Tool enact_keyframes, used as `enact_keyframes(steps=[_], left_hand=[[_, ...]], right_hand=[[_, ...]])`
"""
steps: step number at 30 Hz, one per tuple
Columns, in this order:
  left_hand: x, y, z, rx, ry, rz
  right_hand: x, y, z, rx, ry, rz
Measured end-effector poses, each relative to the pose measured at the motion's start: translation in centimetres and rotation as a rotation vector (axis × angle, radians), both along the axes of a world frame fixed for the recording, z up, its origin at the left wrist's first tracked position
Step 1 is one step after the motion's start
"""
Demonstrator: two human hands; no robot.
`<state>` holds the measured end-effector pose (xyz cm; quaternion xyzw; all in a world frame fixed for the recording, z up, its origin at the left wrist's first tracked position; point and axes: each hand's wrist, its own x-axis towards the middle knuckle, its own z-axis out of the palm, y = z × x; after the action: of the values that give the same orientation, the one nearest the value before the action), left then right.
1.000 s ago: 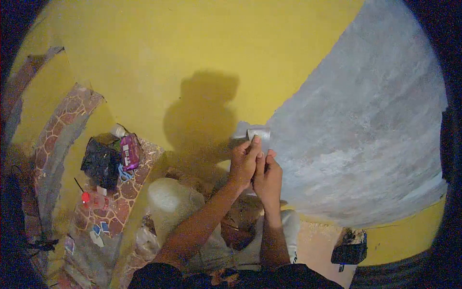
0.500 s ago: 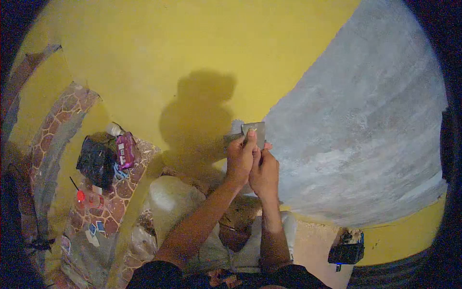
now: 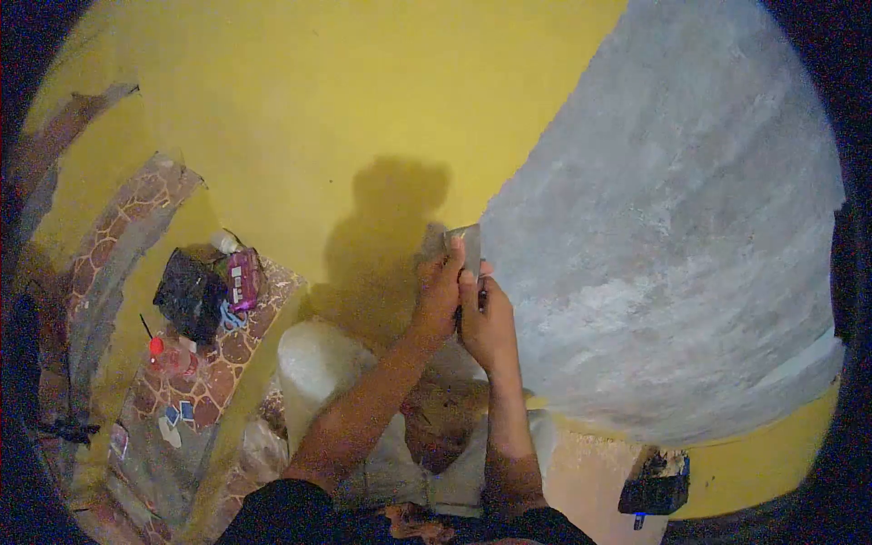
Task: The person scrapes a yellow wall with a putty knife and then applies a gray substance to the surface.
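Head view of two bare hands working at a wall, with places given from the grey area (image 3: 672, 200) of that wall. A flat metal plate (image 3: 472, 247) stood at the left margin of the grey area, where it met the yellow surface (image 3: 272, 136); whether plate and wall touched could not be told. The plate lay between the fingers: its upper end projected beyond them, and its lower part was covered by them. The left hand (image 3: 438, 295) pinched the plate, its thumb pressed flat along the near face, the remaining fingers curled behind and mostly hidden. The right hand (image 3: 490, 325) was closed at the lower end, its thumb to the left of the plate's bottom and one fingertip showing just past the right edge. The two hands were touching or nearly so.

A dark shadow (image 3: 381, 209) fell on the yellow surface left of the grey area. Well apart to the left of the grey area, a black bag (image 3: 189, 291) rested beside a purple packet (image 3: 243, 280); below these, also left of the grey area, were a red-capped bottle (image 3: 177, 359) and small cards (image 3: 180, 411) on patterned tile (image 3: 211, 391). Beneath the lower edge of the grey area sat a black container (image 3: 656, 490).
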<state>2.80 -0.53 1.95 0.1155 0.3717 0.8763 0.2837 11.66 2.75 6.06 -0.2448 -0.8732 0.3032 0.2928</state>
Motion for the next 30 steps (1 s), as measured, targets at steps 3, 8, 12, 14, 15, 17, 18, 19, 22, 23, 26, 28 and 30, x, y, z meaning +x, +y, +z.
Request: enact_keyframes(steps=[3, 8, 12, 14, 15, 17, 18, 19, 22, 23, 26, 28, 30], left_hand=[[-0.3, -0.3, -0.8, 0.084, -0.054, -0.027], [-1.2, -1.4, -1.9, -0.06, 0.051, -0.229], [-0.1, -2.2, 0.8, -0.053, 0.09, -0.095], [-0.4, -2.0, 0.6, -0.067, 0.047, -0.119], [-0.5, -1.8, 0.4, -0.063, 0.045, -0.119], [-0.6, -1.2, -0.1, -0.045, 0.043, -0.131], [-0.6, -1.4, 0.4, -0.043, 0.038, -0.13], [-0.5, -2.1, 1.3, -0.116, 0.034, -0.14], [-0.6, -2.5, 1.7, -0.171, 0.016, -0.127], [-0.4, -2.3, 1.6, -0.154, 0.01, -0.108], [-0.6, -0.9, -0.2, -0.079, 0.0, -0.081], [-0.7, -1.7, 0.7, -0.124, -0.013, -0.095], [-0.3, -2.3, 1.9, -0.16, -0.022, -0.113]], right_hand=[[1.7, -0.2, -0.6, -0.416, -0.074, 0.109], [2.6, -2.0, -2.1, -0.398, 0.249, 0.142], [1.5, -2.3, -3.3, -0.116, 0.205, -0.03], [1.1, -2.4, -3.5, -0.158, 0.235, -0.072], [1.0, -2.4, -3.5, -0.154, 0.233, -0.071], [1.1, -2.6, -3.3, -0.24, 0.145, -0.112], [1.0, -2.7, -3.3, -0.238, 0.14, -0.112], [0.9, -2.9, -3.3, -0.278, 0.171, -0.11], [0.3, -3.4, -3.4, -0.289, 0.208, -0.121], [0.2, -3.5, -3.5, -0.26, 0.222, -0.138], [-0.2, -3.3, -4.1, -0.187, 0.219, -0.167], [-0.1, -3.6, -3.6, -0.158, 0.203, -0.157], [0.3, -3.5, -3.2, -0.12, 0.191, -0.148]])
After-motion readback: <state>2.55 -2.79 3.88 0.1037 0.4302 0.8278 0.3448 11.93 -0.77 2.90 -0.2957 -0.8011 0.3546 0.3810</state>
